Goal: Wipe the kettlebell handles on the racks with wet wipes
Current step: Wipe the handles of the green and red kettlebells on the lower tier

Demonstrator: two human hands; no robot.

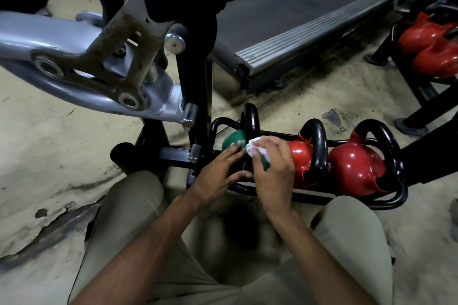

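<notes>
Crouching at low black rack (386,202) on floor, knees in khaki trousers (128,205) either side of view. Gripping crumpled white wet wipe (255,150) in R hand (270,171), fingers + thumb curled round it, wipe pressed vs base of black handle (252,119) of green kettlebell (231,140). Upper loop of handle upright above the hand, glossy, uncovered. Resting L hand (220,171) just beside R, fingers nearly straight + slightly spread, tips laid on green body, thumb stretched toward R hand; nothing held in it.

Green kettlebell at L end of rack, partly hidden behind both hands + a black upright post (205,82). To its R on same rack, 2 more w/ black handles: mid red kettlebell (298,156) touching or v. near R hand's knuckles, can't tell which; far red kettlebell (354,166) just beside it at rack's R end. Both tipped, handles lying toward R.

Filling upper L: grey metal machine arm (62,39) w/ bolts + rusty-looking bracket. Behind rack: treadmill (297,12), deck running up to top edge. Upper R corner: 2nd rack (383,44) w/ more red kettlebells (431,44), well apart from hands. Underfoot: pale worn floor (49,151), dark cracked patches at lower L.
</notes>
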